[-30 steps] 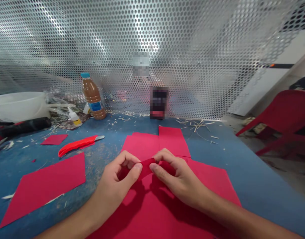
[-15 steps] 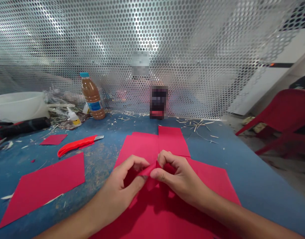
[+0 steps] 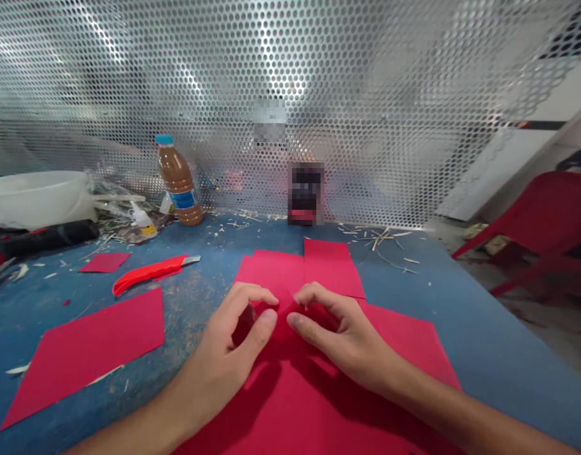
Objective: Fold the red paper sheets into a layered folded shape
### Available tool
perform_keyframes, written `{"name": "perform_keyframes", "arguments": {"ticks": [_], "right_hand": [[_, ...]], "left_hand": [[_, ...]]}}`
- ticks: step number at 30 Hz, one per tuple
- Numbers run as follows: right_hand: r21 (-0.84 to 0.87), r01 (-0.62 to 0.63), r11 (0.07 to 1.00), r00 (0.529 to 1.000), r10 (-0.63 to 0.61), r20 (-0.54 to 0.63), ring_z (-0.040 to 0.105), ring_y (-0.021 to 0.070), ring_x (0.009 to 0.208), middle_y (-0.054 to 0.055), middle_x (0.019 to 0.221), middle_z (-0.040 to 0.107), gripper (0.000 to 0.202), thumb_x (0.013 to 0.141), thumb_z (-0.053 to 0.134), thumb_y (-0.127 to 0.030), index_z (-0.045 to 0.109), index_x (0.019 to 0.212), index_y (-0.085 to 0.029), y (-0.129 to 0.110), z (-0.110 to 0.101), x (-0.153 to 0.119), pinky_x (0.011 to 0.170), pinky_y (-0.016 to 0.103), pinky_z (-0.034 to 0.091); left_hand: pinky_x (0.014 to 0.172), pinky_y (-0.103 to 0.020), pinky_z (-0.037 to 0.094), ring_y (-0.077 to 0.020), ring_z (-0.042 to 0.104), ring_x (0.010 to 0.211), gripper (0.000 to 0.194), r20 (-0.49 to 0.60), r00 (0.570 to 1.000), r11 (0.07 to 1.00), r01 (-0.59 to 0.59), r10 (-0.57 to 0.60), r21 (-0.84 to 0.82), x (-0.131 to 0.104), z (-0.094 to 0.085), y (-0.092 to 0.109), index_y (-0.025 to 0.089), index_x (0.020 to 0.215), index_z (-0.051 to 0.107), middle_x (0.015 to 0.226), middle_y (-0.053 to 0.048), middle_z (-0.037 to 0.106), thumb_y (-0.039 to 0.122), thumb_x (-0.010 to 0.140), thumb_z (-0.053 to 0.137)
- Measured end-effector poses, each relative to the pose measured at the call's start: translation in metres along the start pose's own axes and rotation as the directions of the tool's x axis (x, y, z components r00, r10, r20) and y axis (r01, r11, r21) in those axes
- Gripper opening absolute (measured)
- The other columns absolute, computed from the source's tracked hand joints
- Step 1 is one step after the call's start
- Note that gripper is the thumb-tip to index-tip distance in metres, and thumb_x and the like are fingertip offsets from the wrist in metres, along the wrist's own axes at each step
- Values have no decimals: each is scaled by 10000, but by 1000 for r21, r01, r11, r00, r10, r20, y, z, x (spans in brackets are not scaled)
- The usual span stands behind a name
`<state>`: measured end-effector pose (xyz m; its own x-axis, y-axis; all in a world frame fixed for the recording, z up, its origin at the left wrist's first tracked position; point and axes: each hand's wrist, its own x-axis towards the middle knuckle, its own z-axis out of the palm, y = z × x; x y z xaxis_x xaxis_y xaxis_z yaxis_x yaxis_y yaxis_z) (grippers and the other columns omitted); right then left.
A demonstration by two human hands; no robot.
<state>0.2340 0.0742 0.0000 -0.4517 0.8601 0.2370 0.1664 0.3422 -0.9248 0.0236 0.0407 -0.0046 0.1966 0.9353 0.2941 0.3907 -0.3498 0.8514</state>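
My left hand (image 3: 238, 332) hovers over the red paper sheets (image 3: 290, 411) in front of me, its thumb and forefinger curved with a small gap between the tips. Facing it, my right hand (image 3: 340, 328) is curled in the same way, thumb and forefinger apart. I see nothing plainly gripped in either hand, though red paper behind the fingertips blends together. Beyond the hands, a smaller red paper piece (image 3: 332, 268) overlaps the larger sheets. Both hands cast shadows on the paper below.
To the left lie a red sheet (image 3: 91, 354), a small red piece (image 3: 105, 262) and a red utility knife (image 3: 150, 275), blade exposed. Behind them stand a brown bottle (image 3: 179, 183), a glue bottle (image 3: 143, 221) and a white basin (image 3: 41, 199). A perforated metal panel (image 3: 389, 158) closes the back.
A folded bit of red paper was pinched between both hands. Now the fingertips have parted, and that folded bit no longer shows as a separate shape.
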Motion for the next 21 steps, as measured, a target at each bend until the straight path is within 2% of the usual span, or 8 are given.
{"name": "perform_keyframes", "arguments": {"ticks": [3,7,9,12,16,18,21], "right_hand": [[63,-4,998,1000,5,-4,600,178,859,5,931,636,111,997,643,-350,649,985,-240,1,0,0,759,318,495],[115,-10,993,1000,10,0,625,171,847,9,942,664,94,992,650,-328,650,982,-234,0,1,1,732,307,509],[109,4,994,1000,-4,-6,638,175,865,11,938,677,74,988,651,-304,654,967,-233,-1,1,2,749,312,520],[119,28,992,1000,-28,-9,664,177,898,6,946,693,38,982,660,-275,647,982,-239,0,2,2,799,320,541],[97,44,994,998,-39,-53,669,181,922,10,982,681,79,970,680,-276,621,1015,-249,2,3,0,809,327,562],[32,69,997,993,-66,-95,649,195,971,24,1031,662,131,958,685,-267,607,1063,-257,3,4,-1,822,340,566],[-101,115,988,980,-130,-152,598,218,1090,50,1164,628,298,924,718,-245,577,1185,-269,2,4,-1,933,388,539]], "left_hand": [[980,-336,512,-183,612,1135,236,19,1000,1000,-20,19,22,0,2,-4,327,1197,555,1247,-2,593,282,987,653],[1038,-372,504,-204,589,1269,108,1,1000,1000,-8,8,19,1,4,-10,290,1086,577,1383,-24,553,258,995,626],[1047,-391,508,-215,602,1271,153,15,1000,1000,10,-10,1,2,5,-11,292,1115,582,1423,-34,547,295,983,659],[1006,-404,527,-231,651,1191,202,65,995,997,71,-69,-23,1,5,-11,289,1146,580,1281,-40,653,349,981,678],[924,-378,530,-216,684,1044,129,88,989,993,122,-121,1,-1,4,-6,278,1102,597,1079,-11,712,377,1021,615],[849,-344,529,-201,682,978,122,90,989,993,120,-121,16,-2,3,-3,271,1081,600,1043,-7,711,383,1045,563],[748,-309,505,-186,672,887,153,101,989,993,103,-109,63,-1,2,1,264,1050,613,985,-1,709,381,1065,515]]}}
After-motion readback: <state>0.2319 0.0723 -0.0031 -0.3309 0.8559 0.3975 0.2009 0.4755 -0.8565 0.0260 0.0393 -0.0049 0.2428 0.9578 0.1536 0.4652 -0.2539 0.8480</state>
